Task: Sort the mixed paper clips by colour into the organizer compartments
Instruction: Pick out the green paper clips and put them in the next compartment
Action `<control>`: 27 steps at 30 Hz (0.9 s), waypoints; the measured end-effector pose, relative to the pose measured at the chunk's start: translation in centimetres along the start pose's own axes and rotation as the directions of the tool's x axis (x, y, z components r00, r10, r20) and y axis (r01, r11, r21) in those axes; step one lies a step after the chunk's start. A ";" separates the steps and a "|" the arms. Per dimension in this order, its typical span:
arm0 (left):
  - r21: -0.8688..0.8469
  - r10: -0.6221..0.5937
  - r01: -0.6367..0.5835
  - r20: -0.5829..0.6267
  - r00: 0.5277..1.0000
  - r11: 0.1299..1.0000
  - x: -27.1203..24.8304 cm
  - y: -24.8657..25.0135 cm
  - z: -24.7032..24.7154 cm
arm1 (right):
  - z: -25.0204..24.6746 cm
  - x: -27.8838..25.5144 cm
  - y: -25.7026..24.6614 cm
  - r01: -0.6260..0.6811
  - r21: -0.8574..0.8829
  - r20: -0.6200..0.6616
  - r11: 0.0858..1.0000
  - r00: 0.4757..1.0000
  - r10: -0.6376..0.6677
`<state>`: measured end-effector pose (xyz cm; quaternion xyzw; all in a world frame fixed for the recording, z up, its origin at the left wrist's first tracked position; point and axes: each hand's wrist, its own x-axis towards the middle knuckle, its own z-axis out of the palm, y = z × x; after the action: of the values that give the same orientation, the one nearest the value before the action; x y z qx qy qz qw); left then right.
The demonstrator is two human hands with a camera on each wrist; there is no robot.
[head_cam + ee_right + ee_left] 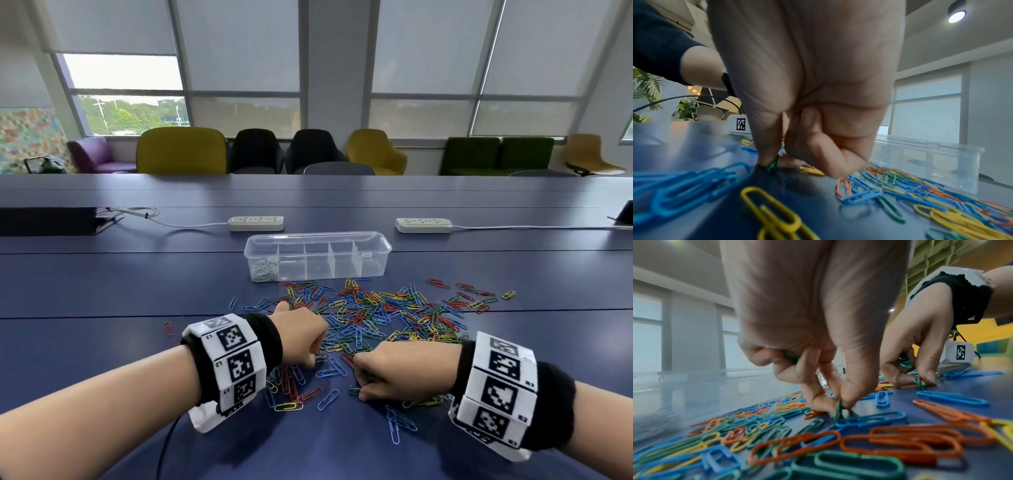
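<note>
Paper clips (373, 315) mixed on desk (137, 281), both hands pinching green ones; organizer (317, 256) just behind the pile.
Left hand (298, 337) pinches a green clip (838, 408) at fingertips with more green tucked in the curled fingers; right hand (404, 370) pinches another green clip (773, 164) and holds a green bunch in the palm. Risks: thin, slick coated-wire loops interlock, so a lifted clip may drag a wrong-colour neighbour; palmed clips may spill on the reach to the bin; low clear dividers may let clips cross over. Only silver clips (264, 270) sit in the leftmost compartment, other four look empty. Organizer is rigid clear plastic, desk smooth matte blue.
</note>
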<state>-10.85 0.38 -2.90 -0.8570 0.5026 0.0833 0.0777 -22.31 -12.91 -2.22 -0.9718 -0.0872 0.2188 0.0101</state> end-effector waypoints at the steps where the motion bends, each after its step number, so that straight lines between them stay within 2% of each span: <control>1: -0.014 0.010 -0.010 0.009 1.000 1.000 0.0 0.0 -0.2 | 0.0 -0.1 0.0 0.000 0.001 0.005 1.000 1.000 0.000; 2: -0.062 0.013 -0.012 0.014 1.000 0.998 -0.1 -0.3 -0.3 | 0.0 -0.2 0.1 -0.001 0.007 0.008 1.000 1.000 0.001; 4: -0.310 0.016 -0.003 0.040 0.999 0.951 -0.1 -1.6 -0.6 | 0.0 -0.4 0.4 0.001 0.034 0.001 0.999 1.000 -0.002; 5: -0.493 0.026 0.001 0.048 0.998 0.870 -0.1 -2.3 -0.8 | -0.1 -0.5 0.6 0.004 0.050 -0.010 0.999 1.000 -0.003; 6: -0.681 0.030 0.002 0.035 0.999 0.732 -0.4 -3.0 -1.2 | -0.3 -0.6 1.0 0.005 0.069 -0.025 0.998 1.000 -0.004; 7: -0.842 0.005 0.011 0.016 1.000 0.539 -0.7 -3.5 -1.5 | -0.6 -0.7 1.2 0.005 0.096 -0.042 0.995 0.999 -0.001; 8: -0.958 -0.039 0.038 0.028 0.999 0.284 -0.9 -4.0 -1.6 | -1.0 -0.7 1.4 0.006 0.129 -0.064 0.992 0.998 0.002; 9: -0.997 -0.067 0.073 0.074 0.995 -0.015 -1.2 -4.4 -1.6 | -1.5 -0.7 1.6 0.011 0.162 -0.090 0.987 0.996 0.003; 10: -0.950 -0.061 0.104 0.127 0.990 -0.294 -1.4 -4.9 -1.3 | -2.0 -0.5 1.7 0.019 0.191 -0.120 0.981 0.993 0.004; 11: -0.855 -0.034 0.126 0.165 0.986 -0.503 -1.5 -5.3 -1.1 | -2.5 -0.3 1.6 0.029 0.219 -0.149 0.975 0.989 0.004; 12: -0.761 -0.009 0.142 0.191 0.982 -0.633 -1.6 -5.7 -0.7 | -3.0 -0.1 1.4 0.041 0.241 -0.178 0.970 0.984 0.002; 13: -0.693 0.002 0.150 0.210 0.978 -0.705 -1.5 -6.1 -0.2 | -3.5 0.3 1.0 0.057 0.254 -0.207 0.965 0.978 -0.004; 14: -0.654 0.003 0.152 0.223 0.975 -0.741 -1.4 -6.4 0.2 | -4.0 0.8 0.5 0.077 0.260 -0.237 0.962 0.971 -0.014; 18: -0.610 0.006 0.143 0.221 0.975 -0.780 -1.1 -6.4 1.2 | -6.5 3.6 -2.3 0.156 0.235 -0.339 0.960 0.938 -0.069; 22: -0.524 -0.021 0.049 0.126 0.992 -0.850 -0.3 -6.6 2.2 | -8.1 7.3 -5.1 0.153 0.109 -0.393 0.982 0.914 -0.099; 27: -0.418 -0.025 -0.011 0.029 0.999 -0.909 -0.3 -7.7 2.7 | -8.2 10.6 -6.4 0.100 -0.140 -0.455 0.985 0.877 -0.154</control>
<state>-4.43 4.92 -5.05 -0.2681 0.0124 0.4997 -0.8236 -10.47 -4.60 1.09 -0.9870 -0.1581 -0.0264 -0.0096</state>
